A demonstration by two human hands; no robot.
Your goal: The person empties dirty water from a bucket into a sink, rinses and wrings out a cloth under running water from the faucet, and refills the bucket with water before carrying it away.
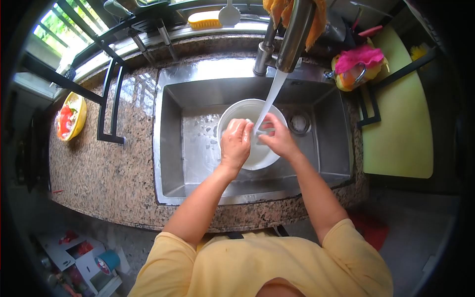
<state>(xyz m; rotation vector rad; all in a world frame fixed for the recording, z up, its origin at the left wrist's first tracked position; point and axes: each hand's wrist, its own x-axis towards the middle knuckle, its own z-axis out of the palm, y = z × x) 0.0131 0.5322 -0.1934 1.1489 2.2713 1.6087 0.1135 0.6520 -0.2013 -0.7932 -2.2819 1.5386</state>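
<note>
A white round bowl [232, 108] stands in the steel sink, under a stream of water [273, 94] running from the tap [292, 52]. Over the bowl's left part is my left hand [236, 144], wet, its fingers bent and pressed together; a small whitish bit shows at the fingertips, too small to name. My right hand [279, 137] is over the right part of the bowl, close to the stream, with thumb and fingers curved and apart. I can make out no object in it. The hands hide part of the bowl's inside.
The sink [170, 143] has a drain [299, 123] behind the bowl's right side. A yellow basket [79, 119] with colourful contents stands on the left granite counter [114, 173]. At right lie a green board [401, 143] and a pink cloth [358, 59]. Black window bars [101, 119] jut over the counter.
</note>
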